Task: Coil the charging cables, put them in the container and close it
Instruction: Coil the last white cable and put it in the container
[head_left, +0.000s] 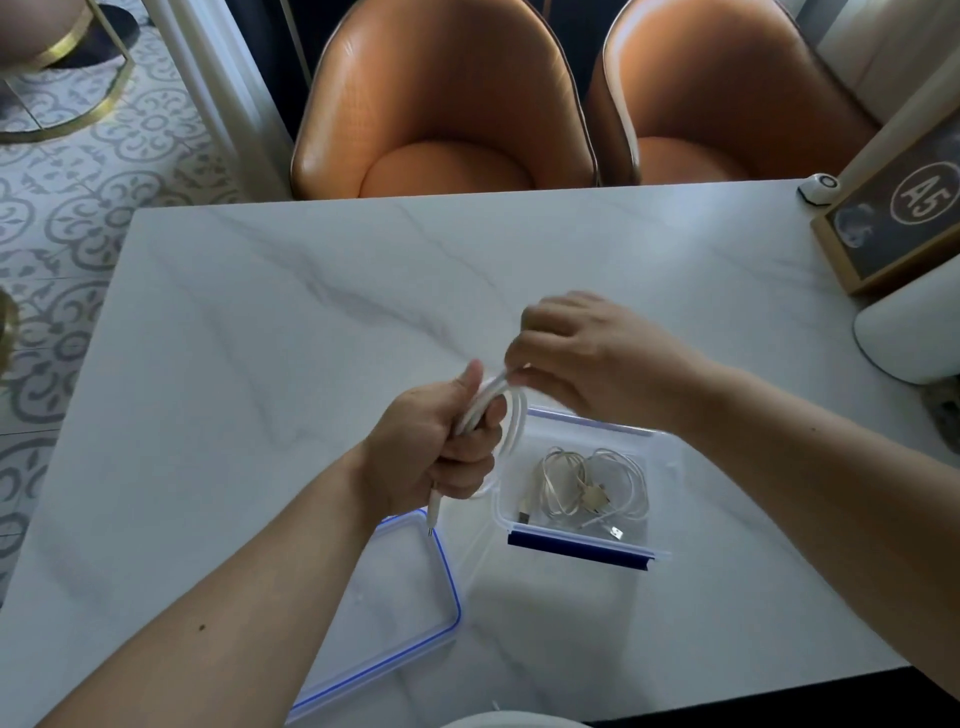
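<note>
My left hand (436, 447) grips a bundle of white charging cable (511, 415) in loops, held above the table. One plug end (432, 512) hangs down below the fist. My right hand (587, 358) pinches the top of the same loops, just above and right of the left hand. Below the hands stands a clear plastic container (662, 467) with a blue clip along its near rim. A coiled pale cable (587, 488) with its plugs lies inside it. The container's clear lid (415, 597), edged in blue, lies flat on the table to the left.
The white marble table (311, 322) stretches out to the far side, where two orange leather chairs (441, 119) stand. A framed "A5" sign (904, 218), a small white object (818, 188) and a white rounded object (909, 332) sit at the right edge.
</note>
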